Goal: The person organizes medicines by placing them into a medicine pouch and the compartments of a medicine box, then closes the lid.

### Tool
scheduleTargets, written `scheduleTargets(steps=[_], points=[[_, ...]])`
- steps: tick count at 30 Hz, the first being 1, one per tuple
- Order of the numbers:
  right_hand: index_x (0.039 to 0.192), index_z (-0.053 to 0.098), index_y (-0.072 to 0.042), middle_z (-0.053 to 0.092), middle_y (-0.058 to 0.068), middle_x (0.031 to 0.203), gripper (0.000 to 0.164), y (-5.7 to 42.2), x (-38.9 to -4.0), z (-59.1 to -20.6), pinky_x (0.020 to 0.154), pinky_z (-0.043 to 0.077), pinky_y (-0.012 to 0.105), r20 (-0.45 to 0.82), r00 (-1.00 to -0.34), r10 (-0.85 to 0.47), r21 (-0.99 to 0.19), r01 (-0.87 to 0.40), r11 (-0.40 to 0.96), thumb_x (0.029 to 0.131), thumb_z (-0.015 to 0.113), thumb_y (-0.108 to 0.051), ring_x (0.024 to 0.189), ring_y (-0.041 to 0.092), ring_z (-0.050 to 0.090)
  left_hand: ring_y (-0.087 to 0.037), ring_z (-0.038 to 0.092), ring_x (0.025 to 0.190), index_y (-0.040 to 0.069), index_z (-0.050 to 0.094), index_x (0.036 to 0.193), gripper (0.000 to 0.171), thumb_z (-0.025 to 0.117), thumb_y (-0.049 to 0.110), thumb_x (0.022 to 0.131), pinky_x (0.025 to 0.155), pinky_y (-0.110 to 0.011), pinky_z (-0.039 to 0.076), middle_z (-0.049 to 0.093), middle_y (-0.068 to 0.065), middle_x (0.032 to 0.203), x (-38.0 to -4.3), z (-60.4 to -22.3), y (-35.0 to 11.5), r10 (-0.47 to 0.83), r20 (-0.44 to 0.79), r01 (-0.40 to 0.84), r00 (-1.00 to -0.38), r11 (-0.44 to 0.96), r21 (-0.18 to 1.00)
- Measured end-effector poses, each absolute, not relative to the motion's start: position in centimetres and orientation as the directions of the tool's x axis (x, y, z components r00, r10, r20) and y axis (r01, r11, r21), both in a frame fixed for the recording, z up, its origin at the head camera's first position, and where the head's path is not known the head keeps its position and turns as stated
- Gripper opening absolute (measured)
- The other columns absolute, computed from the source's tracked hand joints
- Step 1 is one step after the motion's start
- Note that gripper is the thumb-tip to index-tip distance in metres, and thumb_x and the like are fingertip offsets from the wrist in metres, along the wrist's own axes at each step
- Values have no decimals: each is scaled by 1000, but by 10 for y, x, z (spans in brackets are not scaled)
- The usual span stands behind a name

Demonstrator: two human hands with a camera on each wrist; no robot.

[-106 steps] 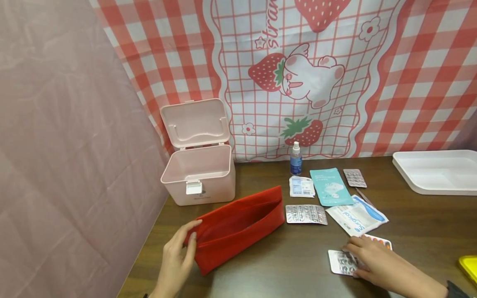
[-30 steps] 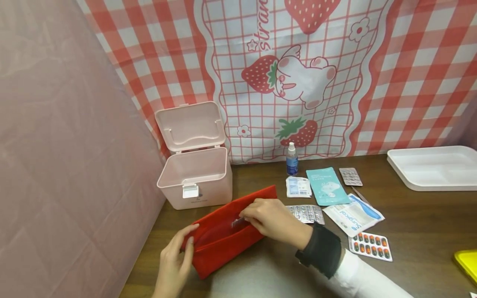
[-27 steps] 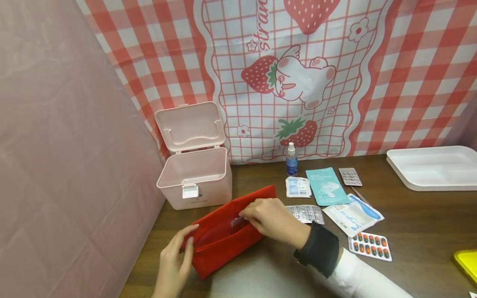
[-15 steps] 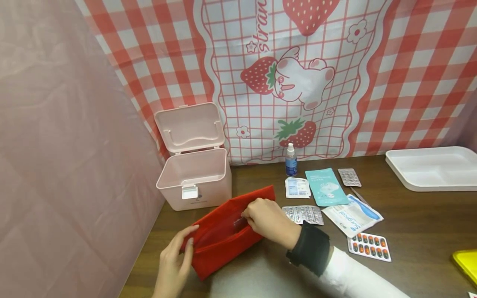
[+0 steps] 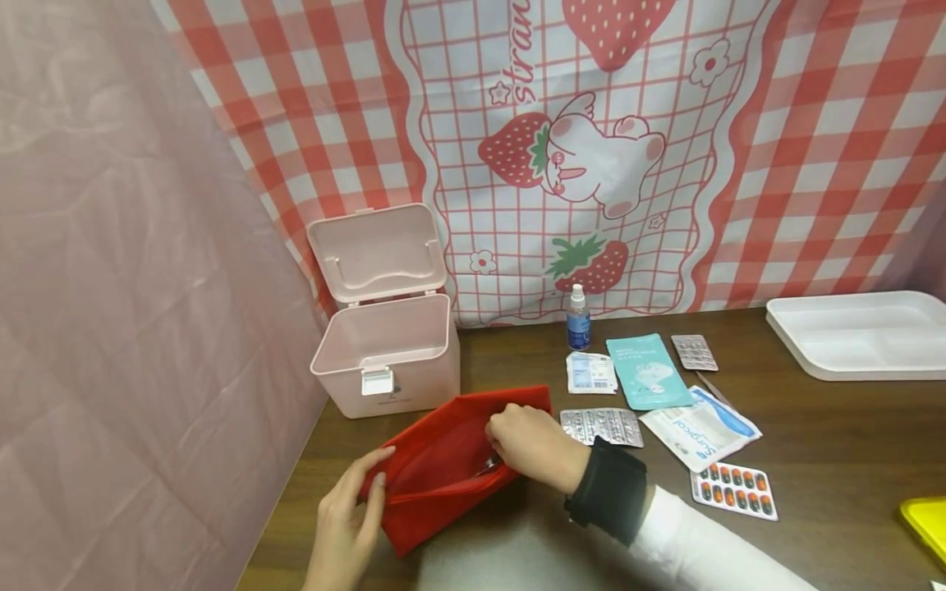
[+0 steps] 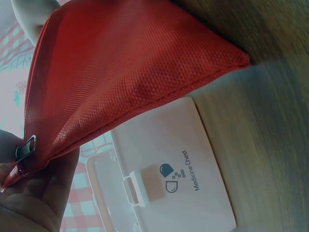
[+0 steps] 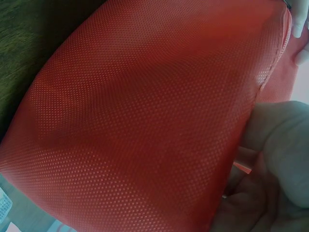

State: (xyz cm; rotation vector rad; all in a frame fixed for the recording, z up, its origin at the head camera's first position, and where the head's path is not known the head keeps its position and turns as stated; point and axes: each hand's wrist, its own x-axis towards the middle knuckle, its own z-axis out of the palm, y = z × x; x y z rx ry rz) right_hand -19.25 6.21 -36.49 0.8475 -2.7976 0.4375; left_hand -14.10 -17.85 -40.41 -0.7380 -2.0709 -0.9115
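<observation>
A red zip pouch (image 5: 443,468) stands with its mouth spread on the table. My left hand (image 5: 347,513) pinches its left end, near the zip pull (image 6: 26,148) seen in the left wrist view. My right hand (image 5: 528,443) reaches into the pouch's right half with curled fingers, holding a blister pack (image 5: 486,466); only a small silvery part of the pack shows and the fingertips are hidden. Right of the pouch lies a silver blister pack (image 5: 602,427), and farther right a blister pack of orange-and-black capsules (image 5: 734,491).
Behind the pouch stands a pink medicine box (image 5: 399,386), lid up. At the back are a spray bottle (image 5: 579,318), a white packet (image 5: 591,373), a teal packet (image 5: 650,373), a Surgical packet (image 5: 700,428), a small blister pack (image 5: 695,352), a white tray (image 5: 865,361) and a yellow object (image 5: 924,521).
My right hand has picked up the silver blister pack beside the capsules and carried it left into the pouch. Lately hand and pack have sunk lower, and the pouch mouth has widened.
</observation>
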Motion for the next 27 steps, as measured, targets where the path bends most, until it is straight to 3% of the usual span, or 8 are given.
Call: scheduleTargets(steps=[15, 27], points=[[71, 66, -13, 56, -4, 56, 12, 67, -189, -362, 45, 39, 22, 237, -829, -507, -213, -553, 806, 83, 63, -14, 48, 10, 45, -10, 61, 85, 4, 59, 115, 46, 57, -17, 75, 66, -11, 48, 65, -7, 106, -141, -404, -179, 197, 805, 726, -560, 584, 363], [67, 60, -17, 54, -7, 55, 13, 72, -181, -358, 42, 34, 21, 419, -729, -542, -94, -628, 772, 79, 66, -15, 49, 8, 47, -11, 62, 86, 5, 58, 116, 47, 57, -18, 75, 68, -11, 49, 65, -6, 106, -141, -405, -180, 199, 801, 724, -564, 585, 365]])
